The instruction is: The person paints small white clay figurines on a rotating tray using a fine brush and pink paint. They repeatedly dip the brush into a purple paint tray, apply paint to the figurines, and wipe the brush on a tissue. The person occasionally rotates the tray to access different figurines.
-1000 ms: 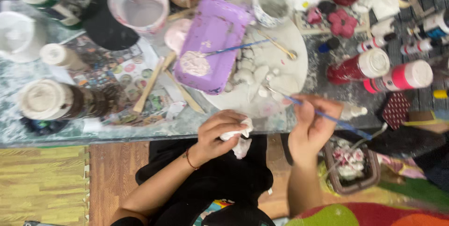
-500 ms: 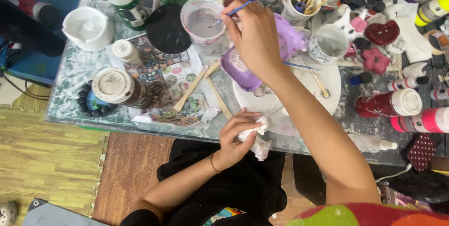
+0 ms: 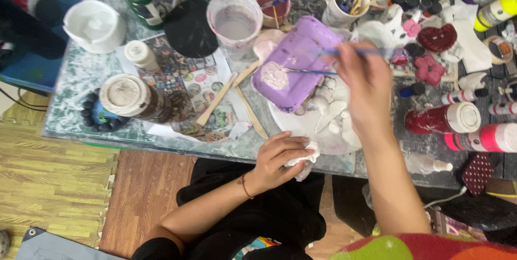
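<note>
Paintbrush (image 3: 344, 51) sits pinched in our right hand (image 3: 366, 85), blurry, hovering over the purple tray (image 3: 295, 61) and the white plate (image 3: 323, 125). Our left hand (image 3: 277, 160) is curled tight around a white wad of tissue (image 3: 302, 159) at the table (image 3: 81, 85) edge, just below the plate.

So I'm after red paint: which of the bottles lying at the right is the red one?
The red bottle with the white cap, lying nearest the right hand; the pink bottle lies just below it.
</note>
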